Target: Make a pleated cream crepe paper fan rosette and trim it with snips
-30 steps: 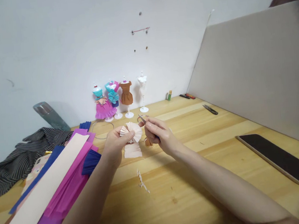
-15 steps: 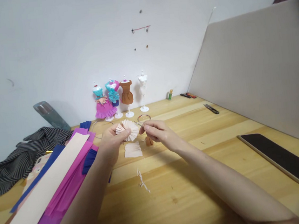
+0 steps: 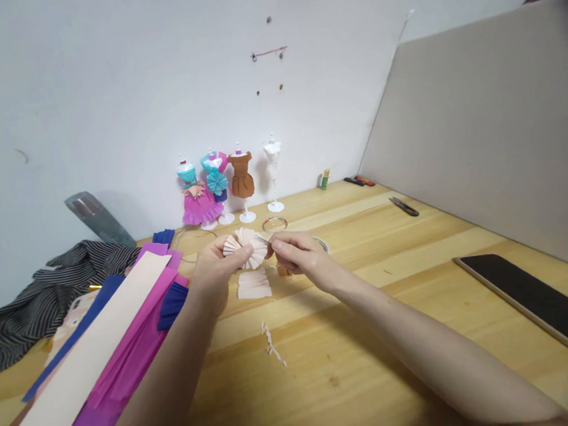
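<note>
My left hand (image 3: 216, 263) is closed on a pleated pale pink paper rosette (image 3: 255, 250), its thumb lying across the folds. My right hand (image 3: 296, 248) pinches a thin metal tool (image 3: 261, 237), whose tip meets the rosette's right edge; most of it is hidden by my fingers. Below the rosette, a crinkled pale pink paper piece (image 3: 254, 285) lies flat on the wooden table (image 3: 339, 368). A small brown piece (image 3: 284, 270) sits partly hidden under my right hand. Nearer to me is a narrow curled paper scrap (image 3: 273, 344).
Small dress-form mannequins, including a bare white one (image 3: 273, 167), stand along the wall. Long coloured paper strips (image 3: 100, 344) and a striped cloth (image 3: 69, 280) cover the left side, near a bottle (image 3: 98, 221). Thread snips (image 3: 404, 207) and a phone (image 3: 528, 300) lie right.
My right hand has moved slightly, bringing the metal tool's tip onto the rosette's right edge. A round rim now shows behind that hand. The rosette has shifted slightly right in view.
</note>
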`<state>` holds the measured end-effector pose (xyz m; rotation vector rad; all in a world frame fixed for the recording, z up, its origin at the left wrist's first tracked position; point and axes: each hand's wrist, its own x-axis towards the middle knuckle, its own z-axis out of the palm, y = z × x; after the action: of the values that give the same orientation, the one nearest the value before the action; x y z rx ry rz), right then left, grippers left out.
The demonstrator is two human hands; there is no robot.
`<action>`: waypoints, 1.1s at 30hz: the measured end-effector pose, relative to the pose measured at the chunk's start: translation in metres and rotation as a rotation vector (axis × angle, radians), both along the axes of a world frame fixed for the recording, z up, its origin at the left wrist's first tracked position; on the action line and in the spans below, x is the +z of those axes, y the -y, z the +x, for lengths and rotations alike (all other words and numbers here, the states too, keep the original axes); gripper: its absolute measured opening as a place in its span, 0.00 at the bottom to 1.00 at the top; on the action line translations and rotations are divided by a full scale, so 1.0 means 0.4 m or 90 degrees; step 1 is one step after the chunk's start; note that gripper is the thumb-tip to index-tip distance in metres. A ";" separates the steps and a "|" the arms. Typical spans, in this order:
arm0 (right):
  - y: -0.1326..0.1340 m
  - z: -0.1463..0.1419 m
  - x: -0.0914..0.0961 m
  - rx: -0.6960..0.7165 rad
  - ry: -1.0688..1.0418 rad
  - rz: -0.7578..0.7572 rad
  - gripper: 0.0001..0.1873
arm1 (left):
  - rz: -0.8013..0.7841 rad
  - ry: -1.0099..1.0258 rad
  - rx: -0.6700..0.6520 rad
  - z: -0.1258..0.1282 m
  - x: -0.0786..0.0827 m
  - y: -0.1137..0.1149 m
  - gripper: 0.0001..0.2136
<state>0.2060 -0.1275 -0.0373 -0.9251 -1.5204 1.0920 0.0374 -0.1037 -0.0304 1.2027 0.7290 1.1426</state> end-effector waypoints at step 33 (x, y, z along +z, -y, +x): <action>0.004 -0.013 -0.014 0.069 -0.103 -0.055 0.24 | -0.012 0.005 -0.007 0.003 0.010 0.009 0.12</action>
<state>0.2008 -0.1292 -0.0430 -0.7990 -1.4115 1.2871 0.0388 -0.1073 -0.0262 1.1850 0.7239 1.1286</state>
